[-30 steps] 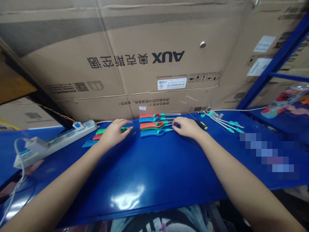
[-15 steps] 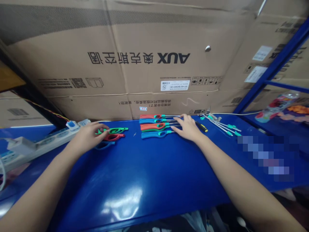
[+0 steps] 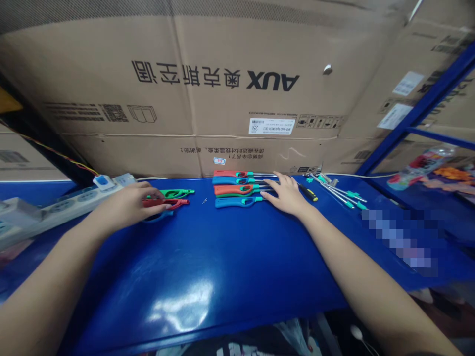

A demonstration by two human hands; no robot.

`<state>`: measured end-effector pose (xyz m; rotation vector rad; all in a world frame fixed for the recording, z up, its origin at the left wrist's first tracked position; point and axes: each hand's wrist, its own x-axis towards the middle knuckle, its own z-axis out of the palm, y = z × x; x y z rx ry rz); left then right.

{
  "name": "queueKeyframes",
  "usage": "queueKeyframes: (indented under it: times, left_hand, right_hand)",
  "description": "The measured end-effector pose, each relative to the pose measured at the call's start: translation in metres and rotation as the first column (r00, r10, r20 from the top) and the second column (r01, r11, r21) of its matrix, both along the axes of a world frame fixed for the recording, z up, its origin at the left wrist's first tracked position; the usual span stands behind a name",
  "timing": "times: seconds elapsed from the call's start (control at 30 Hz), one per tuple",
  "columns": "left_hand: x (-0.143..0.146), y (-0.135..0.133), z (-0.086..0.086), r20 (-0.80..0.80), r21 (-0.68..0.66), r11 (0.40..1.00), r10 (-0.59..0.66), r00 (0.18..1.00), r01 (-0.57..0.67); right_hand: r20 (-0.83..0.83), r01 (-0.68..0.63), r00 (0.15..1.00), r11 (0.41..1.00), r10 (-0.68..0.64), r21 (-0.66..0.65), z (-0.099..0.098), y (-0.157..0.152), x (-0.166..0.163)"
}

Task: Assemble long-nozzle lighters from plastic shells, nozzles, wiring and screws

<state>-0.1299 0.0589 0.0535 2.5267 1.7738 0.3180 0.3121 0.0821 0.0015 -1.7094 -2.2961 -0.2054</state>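
My left hand (image 3: 128, 205) is closed around the back end of a red lighter handle (image 3: 178, 202). Behind that lies a green lighter handle (image 3: 178, 193), and a blue one (image 3: 163, 216) is in front, partly hidden by the hand. No metal tubes show on these three. My right hand (image 3: 287, 195) has its fingers spread over the metal tubes of several long-nosed lighters, lying in a row. A red lighter (image 3: 226, 174) is at the back of that row and a blue lighter (image 3: 230, 202) at the front.
To the right are a yellow-black screwdriver (image 3: 308, 193) and loose metal tubes (image 3: 336, 189) with teal ends. A white power strip (image 3: 67, 205) runs along the left. Behind the blue table (image 3: 237, 262) stands cardboard (image 3: 215, 118). A bottle (image 3: 419, 165) lies far right.
My left hand has shifted from the green and red handles onto the red one. My right hand stays over the lighter tubes. The camera view has tilted slightly.
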Motion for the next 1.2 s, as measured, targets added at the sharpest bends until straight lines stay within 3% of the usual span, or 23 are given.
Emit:
queueKeyframes:
  times: [0.53, 0.83, 1.2]
  left_hand:
    - [0.002, -0.008, 0.002, 0.04, -0.173, 0.985, 0.031, 0.999, -0.023]
    - [-0.015, -0.014, 0.009, 0.065, -0.303, 0.952, 0.062, 0.996, -0.04]
    - [-0.003, -0.023, 0.021, 0.061, -0.404, 0.913, -0.045, 0.997, 0.066]
  right_hand:
    - [-0.033, -0.201, 0.979, 0.978, 0.203, 0.05, 0.006, -0.004, -0.004]
    - [-0.075, -0.347, 0.934, 0.937, 0.349, 0.042, 0.01, -0.008, -0.008]
    - [-0.07, -0.371, 0.927, 0.929, 0.369, -0.01, 0.004, -0.005, -0.008]
